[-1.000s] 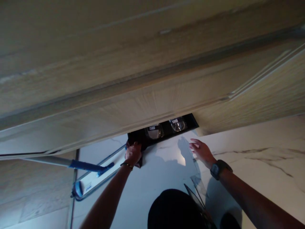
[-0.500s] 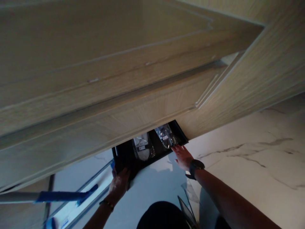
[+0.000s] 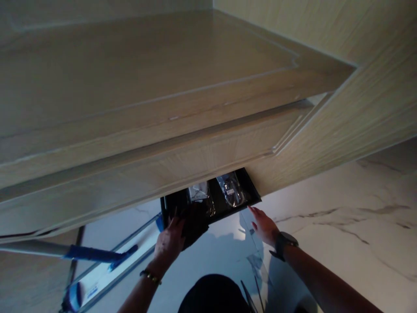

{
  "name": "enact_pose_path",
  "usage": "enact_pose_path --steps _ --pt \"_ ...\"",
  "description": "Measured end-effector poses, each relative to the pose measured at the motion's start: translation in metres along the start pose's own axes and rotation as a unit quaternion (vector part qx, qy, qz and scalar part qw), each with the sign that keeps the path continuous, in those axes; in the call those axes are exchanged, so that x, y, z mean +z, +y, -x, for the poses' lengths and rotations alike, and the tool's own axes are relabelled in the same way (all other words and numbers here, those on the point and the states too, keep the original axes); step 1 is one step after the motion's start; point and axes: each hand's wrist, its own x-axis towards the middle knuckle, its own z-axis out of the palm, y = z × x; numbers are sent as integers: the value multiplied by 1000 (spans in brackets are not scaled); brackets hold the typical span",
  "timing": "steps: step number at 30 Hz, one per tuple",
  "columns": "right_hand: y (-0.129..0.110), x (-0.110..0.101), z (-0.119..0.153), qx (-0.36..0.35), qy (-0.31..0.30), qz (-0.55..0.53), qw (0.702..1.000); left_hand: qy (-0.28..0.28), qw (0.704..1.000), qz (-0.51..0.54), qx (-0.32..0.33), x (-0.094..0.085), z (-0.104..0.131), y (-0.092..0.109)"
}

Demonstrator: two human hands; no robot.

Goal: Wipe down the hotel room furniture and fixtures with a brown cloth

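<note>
- The mop (image 3: 94, 253) lies at far left, its flat head reaching close to the tray's left end; a leftward swing of the tray could knock it, I judge.
- The left hand (image 3: 169, 243) is at the tray's left end, fingers bent over dark material; whether they pinch it or the rim, I cannot tell.
- The dark cloth (image 3: 194, 224), if cloth it is, bunches beside that hand and hangs over the near edge. A pull on it could drag the left packet along or tip the tray.
- The black tray (image 3: 228, 214) sticks out from beneath the cabinet (image 3: 195, 161), its far side hidden by the wood. Raised too soon, it could catch on that lower edge; whether it rests on the floor (image 3: 329, 187) is unclear.
- In the tray, the left packet (image 3: 199, 193), clear with something pale inside, lies next to the cloth.
- Right of it, apart, the right packet (image 3: 232, 191) holds something dark and looped under a small white label. Slick plastic could let both slide if the tray tilts.
- The right hand (image 3: 265, 226) is open, fingertips at the tray's near right corner, contact uncertain. With no grip there, that end could sag or swing.
</note>
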Motion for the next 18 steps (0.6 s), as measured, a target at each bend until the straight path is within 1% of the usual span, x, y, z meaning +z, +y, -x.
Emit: enact_pose_path --steps 1,3,5,7,9,11,15,17,18 --pt "-1 3 -1 -3 -8 -8 1000 -26 999 -28 0 6 -1 3" --pt "-3 6 -6 -5 -21 -20 1000 -58 996 -65 -3 24 -6 6" --pt "-4 6 -13 -1 -28 -28 999 -66 994 -84 -2 41 -12 7" --pt "-5 2 -19 1 -33 -34 999 -60 994 -95 -1 49 -19 6" --pt "-6 -2 -24 9 -38 -37 999 -55 994 -96 0 50 -23 5" --pt "-8 -5 -26 18 -46 -37 998 -57 994 -95 3 46 -25 5" --pt "-17 -11 -20 21 -64 -33 997 -48 995 -93 -4 43 -21 6" --pt "-22 -22 -14 9 -78 -28 997 -38 995 -89 -8 39 -17 6" --pt "-24 -32 -11 -1 -85 -24 996 -27 996 -83 -7 33 -15 7"
